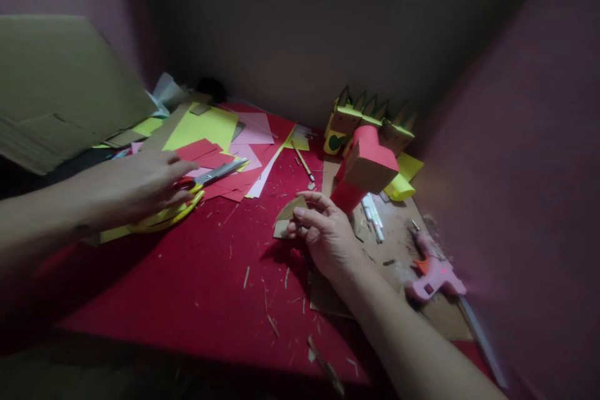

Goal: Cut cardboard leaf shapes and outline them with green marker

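Observation:
My right hand [325,231] pinches a small piece of brown cardboard [284,217] with a curved edge, held above the red table cover [206,294]. Over on the left, my left hand [154,176] has its fingers curled about the handle of a pair of scissors [220,172] with red and yellow grips. The blades point to the right, over coloured paper. Part of the handle is hidden under the fingers. A red paper-covered cardboard form [372,162] stands just beyond my right hand.
Sheets of coloured paper [201,128] lie at the back left, near a large cardboard panel [65,87]. A pencil [303,161] lies mid-table. Yellow spiked pieces [370,115], glue sticks [373,217] and a pink glue gun [435,272] are on the right. Scraps are scattered about.

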Available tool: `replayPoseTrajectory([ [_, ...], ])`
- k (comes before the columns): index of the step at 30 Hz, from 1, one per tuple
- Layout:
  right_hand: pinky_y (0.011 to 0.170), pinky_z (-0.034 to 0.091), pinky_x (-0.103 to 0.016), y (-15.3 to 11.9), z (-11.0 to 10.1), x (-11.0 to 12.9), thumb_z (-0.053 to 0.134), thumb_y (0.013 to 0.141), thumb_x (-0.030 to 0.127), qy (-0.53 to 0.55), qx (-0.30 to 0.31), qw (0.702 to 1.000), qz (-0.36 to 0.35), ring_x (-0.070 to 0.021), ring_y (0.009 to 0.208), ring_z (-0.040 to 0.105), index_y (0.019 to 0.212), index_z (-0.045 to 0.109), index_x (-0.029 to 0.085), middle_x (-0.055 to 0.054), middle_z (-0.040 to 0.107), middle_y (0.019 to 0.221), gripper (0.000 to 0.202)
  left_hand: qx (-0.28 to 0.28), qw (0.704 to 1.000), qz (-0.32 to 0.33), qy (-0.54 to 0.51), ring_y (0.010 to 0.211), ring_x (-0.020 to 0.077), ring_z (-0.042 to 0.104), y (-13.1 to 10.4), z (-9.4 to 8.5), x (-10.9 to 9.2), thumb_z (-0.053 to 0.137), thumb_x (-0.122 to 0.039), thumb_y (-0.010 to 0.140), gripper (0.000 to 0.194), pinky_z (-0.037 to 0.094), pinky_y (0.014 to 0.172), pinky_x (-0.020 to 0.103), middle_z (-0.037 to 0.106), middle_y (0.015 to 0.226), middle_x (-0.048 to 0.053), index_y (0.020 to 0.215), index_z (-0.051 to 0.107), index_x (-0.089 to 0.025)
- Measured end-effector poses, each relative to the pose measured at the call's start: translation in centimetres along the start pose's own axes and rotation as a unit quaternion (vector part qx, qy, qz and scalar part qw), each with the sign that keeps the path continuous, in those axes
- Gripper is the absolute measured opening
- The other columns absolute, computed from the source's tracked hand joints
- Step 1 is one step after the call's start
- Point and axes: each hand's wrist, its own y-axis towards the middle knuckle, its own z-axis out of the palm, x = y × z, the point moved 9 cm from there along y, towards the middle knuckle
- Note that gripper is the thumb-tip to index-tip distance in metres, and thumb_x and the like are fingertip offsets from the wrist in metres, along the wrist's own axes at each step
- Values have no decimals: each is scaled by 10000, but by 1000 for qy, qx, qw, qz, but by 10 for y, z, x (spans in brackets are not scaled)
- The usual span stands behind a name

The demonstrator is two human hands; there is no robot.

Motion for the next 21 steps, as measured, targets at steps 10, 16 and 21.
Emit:
replayPoseTrajectory([
  [10, 575, 579, -286, -6, 8, 0, 933, 689, 313, -55, 36, 998, 2, -153, 519, 693, 759, 699, 225, 6, 775, 668, 259, 90, 940, -107, -311, 636, 169, 606, 0, 81, -92, 734, -559, 797, 358, 465, 608, 295, 722, 722, 17, 902, 765, -218],
  [16, 854, 569, -411, -7, 1, 29, 824, 806, 255, -344, -11, 924, -168, -229, 852, 688, 877, 791, 257, -46, 779, 924, 79, 234, 961, -9, -146, 712, 214, 619, 44, 62, -65, 755, -506, 741, 284, 460, 661, 314, 696, 712, 46, 757, 797, -226],
  [21, 999, 540, -550, -12, 26, 10, 764, 820, 164, -616, 115, 747, -222, -338, 1076, 624, 1068, 782, 232, -127, 761, 1109, 258, 336, 939, 43, -50, 685, 207, 634, 42, 101, -68, 656, -392, 791, 198, 489, 681, 303, 728, 718, 33, 796, 792, -248],
])
